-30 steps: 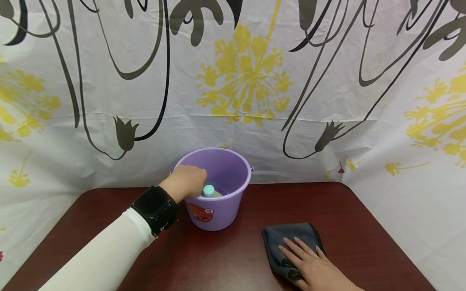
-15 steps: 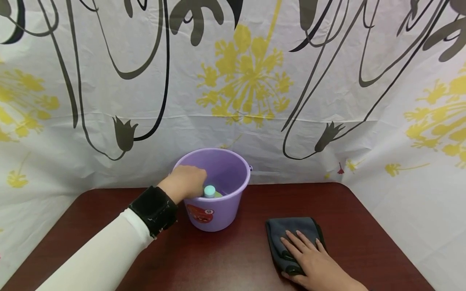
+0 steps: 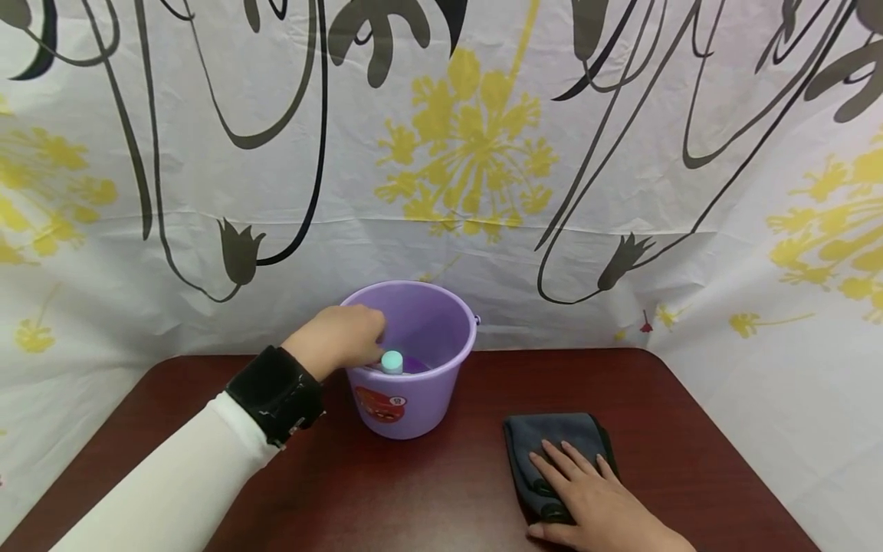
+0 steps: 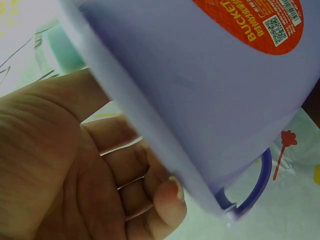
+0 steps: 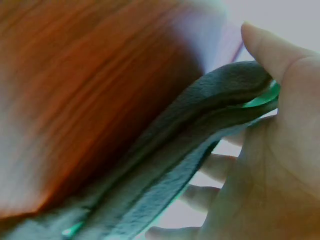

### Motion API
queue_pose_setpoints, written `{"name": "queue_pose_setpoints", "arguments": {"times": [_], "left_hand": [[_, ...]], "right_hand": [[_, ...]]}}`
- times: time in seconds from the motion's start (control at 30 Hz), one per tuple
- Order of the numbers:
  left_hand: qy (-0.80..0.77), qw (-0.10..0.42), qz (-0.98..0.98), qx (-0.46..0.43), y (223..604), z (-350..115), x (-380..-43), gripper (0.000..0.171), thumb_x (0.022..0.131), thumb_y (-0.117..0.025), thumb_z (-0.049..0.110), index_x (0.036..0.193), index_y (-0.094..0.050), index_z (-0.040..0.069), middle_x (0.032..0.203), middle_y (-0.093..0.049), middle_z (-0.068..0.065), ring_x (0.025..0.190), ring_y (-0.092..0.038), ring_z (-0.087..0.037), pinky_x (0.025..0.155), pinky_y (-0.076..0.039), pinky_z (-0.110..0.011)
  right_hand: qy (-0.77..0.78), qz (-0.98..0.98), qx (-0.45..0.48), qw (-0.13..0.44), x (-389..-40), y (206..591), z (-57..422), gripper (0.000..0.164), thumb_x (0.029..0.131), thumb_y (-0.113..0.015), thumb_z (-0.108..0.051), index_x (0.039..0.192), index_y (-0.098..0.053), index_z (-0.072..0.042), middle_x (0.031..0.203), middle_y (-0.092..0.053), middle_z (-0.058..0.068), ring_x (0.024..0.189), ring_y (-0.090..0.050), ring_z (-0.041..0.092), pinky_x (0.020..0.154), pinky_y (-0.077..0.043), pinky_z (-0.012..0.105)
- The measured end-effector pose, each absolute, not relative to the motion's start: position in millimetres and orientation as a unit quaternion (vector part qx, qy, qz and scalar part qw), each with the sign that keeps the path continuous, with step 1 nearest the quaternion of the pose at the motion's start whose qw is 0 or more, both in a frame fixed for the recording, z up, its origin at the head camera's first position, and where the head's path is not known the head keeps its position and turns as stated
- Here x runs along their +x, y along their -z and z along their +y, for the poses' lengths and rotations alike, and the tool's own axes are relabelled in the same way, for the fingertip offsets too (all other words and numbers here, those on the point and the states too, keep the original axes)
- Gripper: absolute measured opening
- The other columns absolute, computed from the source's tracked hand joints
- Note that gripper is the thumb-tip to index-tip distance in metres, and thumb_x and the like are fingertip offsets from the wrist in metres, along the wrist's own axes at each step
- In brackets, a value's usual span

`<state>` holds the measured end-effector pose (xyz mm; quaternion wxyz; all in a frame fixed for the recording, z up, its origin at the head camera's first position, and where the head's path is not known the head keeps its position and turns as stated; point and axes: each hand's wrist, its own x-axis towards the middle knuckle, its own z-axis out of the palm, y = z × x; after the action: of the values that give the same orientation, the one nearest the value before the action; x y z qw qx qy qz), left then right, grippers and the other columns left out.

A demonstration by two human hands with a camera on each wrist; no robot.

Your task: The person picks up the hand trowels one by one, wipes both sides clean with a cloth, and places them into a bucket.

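Note:
A purple bucket (image 3: 444, 399) with a red label stands at the back of the table. My left hand (image 3: 338, 337) reaches over its left rim, fingers down inside. In the left wrist view, the bent fingers (image 4: 127, 172) pass behind the rim, their far ends partly hidden, and I cannot tell whether they hold anything. Beside the hand a bottle's teal cap (image 3: 392, 362) shows inside the bucket. My right hand (image 3: 596, 498) rests with spread, straight fingers on a folded dark grey cloth (image 3: 562, 429). Its layered edge and the fingers alongside appear in the right wrist view.
The dark red-brown table (image 3: 441, 491) has rounded back corners. A white curtain (image 3: 483, 261) with flower prints hangs right behind it and along the sides. The bucket's purple handle (image 4: 262, 180) hangs by the rim in the left wrist view.
My left hand has shifted slightly left and up at the rim. The light green bit beside the cap no longer shows. The cloth slid slightly away with the right hand, then stayed.

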<state>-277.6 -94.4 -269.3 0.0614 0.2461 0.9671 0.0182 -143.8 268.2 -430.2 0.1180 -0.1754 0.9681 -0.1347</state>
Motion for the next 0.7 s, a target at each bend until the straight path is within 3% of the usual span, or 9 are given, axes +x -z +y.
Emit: {"name": "queue_pose_setpoints", "arguments": {"times": [0.17, 0.3, 0.43, 0.7], "left_hand": [[-0.047, 0.040, 0.967, 0.246, 264, -101, -268, 0.021, 0.092, -0.068, 0.027, 0.106, -0.073, 0.012, 0.102, -0.073, -0.002, 0.096, -0.067, -0.021, 0.090, -0.053, -0.046], [-0.072, -0.010, 0.967, 0.242, 260, -109, -252, 0.025, 0.097, -0.065, 0.029, 0.115, -0.071, 0.014, 0.101, -0.075, 0.003, 0.102, -0.068, -0.021, 0.090, -0.053, -0.047], [-0.109, -0.089, 0.960, 0.242, 262, -115, -229, 0.017, 0.097, -0.065, 0.028, 0.107, -0.070, 0.016, 0.090, -0.073, 0.006, 0.093, -0.068, -0.019, 0.080, -0.054, -0.043], [-0.184, -0.246, 0.926, 0.222, 283, -122, -180, 0.023, 0.093, -0.072, 0.038, 0.105, -0.071, 0.019, 0.098, -0.070, 0.001, 0.093, -0.065, -0.018, 0.080, -0.054, -0.041]], "right_hand": [[0.132, 0.967, -0.183, 0.119, -144, 424, 263, 0.093, 0.082, -0.060, -0.077, 0.154, -0.041, -0.021, 0.159, -0.040, 0.016, 0.146, -0.036, 0.048, 0.100, -0.028, 0.082], [0.131, 0.969, -0.187, 0.099, -145, 418, 257, 0.088, 0.085, -0.057, -0.076, 0.153, -0.043, -0.022, 0.158, -0.042, 0.015, 0.145, -0.040, 0.046, 0.101, -0.030, 0.080], [0.139, 0.971, -0.185, 0.063, -147, 409, 248, 0.081, 0.089, -0.053, -0.074, 0.152, -0.045, -0.022, 0.158, -0.043, 0.011, 0.145, -0.041, 0.043, 0.103, -0.031, 0.078], [0.133, 0.974, -0.180, -0.031, -144, 397, 229, 0.078, 0.091, -0.047, -0.075, 0.151, -0.047, -0.025, 0.159, -0.043, 0.003, 0.147, -0.042, 0.034, 0.109, -0.034, 0.070]]}}
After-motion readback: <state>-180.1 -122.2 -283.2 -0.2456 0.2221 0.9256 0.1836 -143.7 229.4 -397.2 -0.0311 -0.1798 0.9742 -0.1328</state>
